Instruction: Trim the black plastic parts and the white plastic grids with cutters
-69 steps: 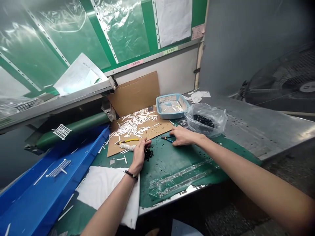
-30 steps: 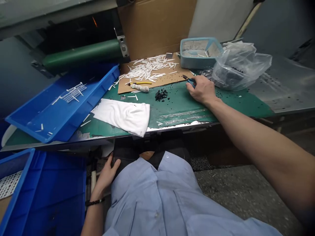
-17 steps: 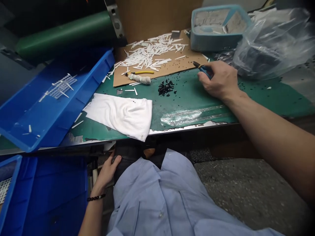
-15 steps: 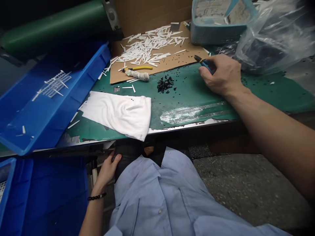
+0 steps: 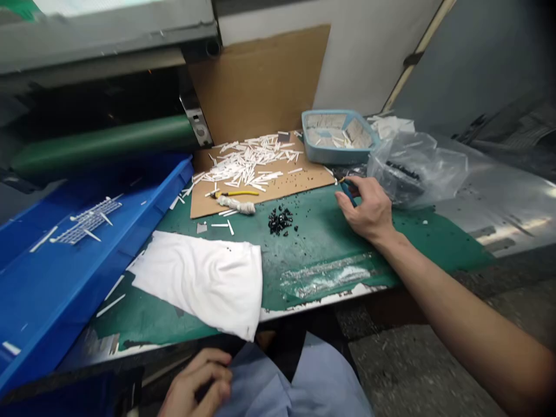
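In the head view, my right hand [image 5: 369, 207] rests over the right part of the green bench top, closed around blue-handled cutters [image 5: 348, 191] whose tips point to the far left. My left hand [image 5: 200, 383] is low in front of my lap, below the bench edge, its fingers curled; anything inside them is hidden. Left of the cutters lies a small heap of glossy black pieces [image 5: 280, 220]. Many white plastic sticks [image 5: 247, 164] are piled on a cardboard sheet [image 5: 200, 200]. Yellow-handled pliers [image 5: 238, 193] and a cloth-wrapped roll [image 5: 237, 205] lie at its front edge.
A white cloth [image 5: 204, 278] hangs slightly over the front edge. To the left, a tilted blue crate [image 5: 143, 255] holds white lattice pieces. At the back right stand a light-blue basin [image 5: 339, 155] and a clear plastic bag [image 5: 434, 168]. A green roller [image 5: 108, 142] is at the upper left.
The view has tilted up, so the bench sits lower in the picture. My left hand has come up from beside my thigh towards the bench edge. My right hand still holds the cutters.
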Motion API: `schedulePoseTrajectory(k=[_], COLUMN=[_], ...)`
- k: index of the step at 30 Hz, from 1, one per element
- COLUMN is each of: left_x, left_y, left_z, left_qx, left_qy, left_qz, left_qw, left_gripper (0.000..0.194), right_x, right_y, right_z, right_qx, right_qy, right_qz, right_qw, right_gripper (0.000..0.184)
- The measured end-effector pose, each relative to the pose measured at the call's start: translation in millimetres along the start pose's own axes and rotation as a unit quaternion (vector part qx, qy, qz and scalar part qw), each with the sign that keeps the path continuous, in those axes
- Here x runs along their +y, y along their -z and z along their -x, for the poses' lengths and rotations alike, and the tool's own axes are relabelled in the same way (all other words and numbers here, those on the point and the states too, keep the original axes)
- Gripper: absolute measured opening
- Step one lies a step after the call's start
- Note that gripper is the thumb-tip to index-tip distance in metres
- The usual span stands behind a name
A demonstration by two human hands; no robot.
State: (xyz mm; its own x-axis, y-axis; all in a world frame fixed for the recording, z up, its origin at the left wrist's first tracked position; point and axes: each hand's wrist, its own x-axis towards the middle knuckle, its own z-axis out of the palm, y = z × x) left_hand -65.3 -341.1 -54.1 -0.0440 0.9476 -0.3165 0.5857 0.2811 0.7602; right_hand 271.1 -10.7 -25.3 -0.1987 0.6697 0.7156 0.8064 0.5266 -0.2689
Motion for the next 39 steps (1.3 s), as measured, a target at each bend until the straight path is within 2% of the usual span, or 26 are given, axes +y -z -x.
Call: schedulePoseTrajectory(k=[1, 2, 3, 4, 7, 9, 10, 13, 15, 20, 24, 27, 30, 32, 34, 39], left_x=[24.7, 50.9, 77.1, 101.7, 154.2, 167.8, 169.6, 168.0, 169.4, 183.6, 186.0, 183.8, 179.5, 173.9, 166.7, 156.8], left_y=[13.4, 27.1, 39.9, 50.8, 65.0, 60.0, 55.3, 41.3, 35.8, 30.6, 27.4, 27.9, 30.8, 32.2, 31.9, 26.5], left_z=[-5.6, -15.2, -29.6, -48.9, -130.2, -188.1, -212.7, -257.5, -266.2, -268.3, -273.3, -274.6, -270.7, -266.2, -262.1, -256.6], left_qx=[-0.071, -0.106, -0.110, -0.104, 0.007, 0.078, 0.088, 0.057, 0.048, 0.027, 0.020, 0.047, 0.048, 0.045, 0.041, 0.007], left_qy=[-0.063, -0.115, -0.145, -0.152, -0.193, -0.238, -0.248, -0.251, -0.240, -0.215, -0.216, -0.206, -0.165, -0.132, -0.106, -0.069], left_qz=[0.035, 0.054, 0.057, 0.042, -0.032, -0.106, -0.147, -0.242, -0.272, -0.317, -0.278, -0.156, 0.058, 0.191, 0.278, 0.385], left_qw=[0.995, 0.986, 0.982, 0.982, 0.981, 0.962, 0.953, 0.936, 0.931, 0.923, 0.936, 0.965, 0.983, 0.972, 0.954, 0.920], left_gripper=[0.027, 0.028, 0.027, 0.025, 0.026, 0.027, 0.028, 0.028, 0.029, 0.025, 0.017, 0.014, 0.019, 0.026, 0.031, 0.032], right_x=[-2.4, -5.1, -7.9, -10.6, -14.8, -12.5, -10.1, -1.8, 0.6, -7.0, -10.5, -12.1, -20.2, -29.0, -37.6, -46.9], right_y=[1.3, 1.6, 0.7, -1.8, -16.9, -29.2, -34.5, -42.8, -42.3, -36.6, -34.9, -32.2, -28.3, -26.1, -24.7, -24.8], right_z=[-6.8, -14.6, -23.1, -31.5, -49.5, -52.0, -50.5, -40.8, -35.3, -33.8, -33.9, -32.2, -30.0, -28.2, -26.1, -21.6], right_qx=[0.012, 0.018, 0.018, 0.014, 0.001, -0.023, -0.039, -0.086, -0.109, -0.136, -0.127, -0.118, -0.114, -0.119, -0.130, -0.159], right_qy=[0.000, 0.001, 0.003, 0.007, 0.039, 0.073, 0.088, 0.110, 0.115, 0.128, 0.133, 0.137, 0.167, 0.191, 0.211, 0.228], right_qz=[-0.009, -0.014, -0.017, -0.019, -0.022, -0.026, -0.030, -0.044, -0.050, -0.063, -0.074, -0.074, -0.067, -0.062, -0.059, -0.049], right_qw=[1.000, 1.000, 1.000, 1.000, 0.999, 0.997, 0.995, 0.989, 0.986, 0.980, 0.980, 0.981, 0.977, 0.972, 0.967, 0.959], right_gripper=[0.037, 0.038, 0.038, 0.039, 0.039, 0.038, 0.038, 0.036, 0.036, 0.034, 0.033, 0.033, 0.033, 0.033, 0.033, 0.035])
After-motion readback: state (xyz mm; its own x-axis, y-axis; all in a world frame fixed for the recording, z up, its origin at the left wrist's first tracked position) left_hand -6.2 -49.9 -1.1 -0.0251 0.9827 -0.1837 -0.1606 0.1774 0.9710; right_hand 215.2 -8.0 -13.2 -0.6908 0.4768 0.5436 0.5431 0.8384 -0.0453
